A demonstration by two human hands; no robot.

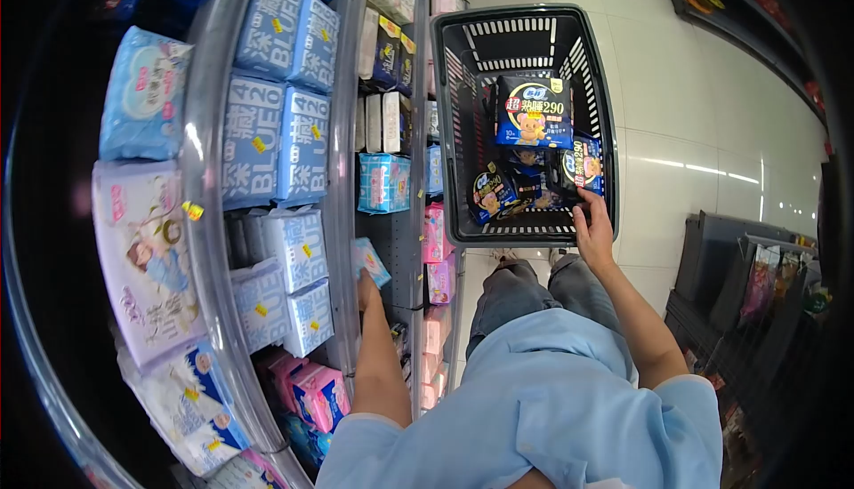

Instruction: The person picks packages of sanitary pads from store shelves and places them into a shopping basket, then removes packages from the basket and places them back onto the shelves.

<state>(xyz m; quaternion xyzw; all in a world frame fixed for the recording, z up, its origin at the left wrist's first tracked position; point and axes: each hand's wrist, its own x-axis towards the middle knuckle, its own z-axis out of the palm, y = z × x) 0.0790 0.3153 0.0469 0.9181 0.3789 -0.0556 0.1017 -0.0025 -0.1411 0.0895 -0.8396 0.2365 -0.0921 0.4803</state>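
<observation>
My left hand (366, 292) is beside the shelf, closed on a small light-blue sanitary pad pack (372, 261). My right hand (596, 229) reaches over the near right corner of a black shopping basket (525, 241). Its fingers are at the lower end of a dark blue sanitary pad pack (587, 165), which leans at the basket's right wall. Deeper in the basket lie a larger dark blue pack with a yellow bear (532, 114) and a similar pack (491, 194). Shadow hides part of the heap beneath.
On the left, shelves hold several blue packs (253, 138), a white and lilac pack (147, 258) and pink packs (318, 397). A blue checked pack (384, 183) sits near my left hand. Pale floor tiles (680, 107) run along the right, past a dark display rack (712, 262).
</observation>
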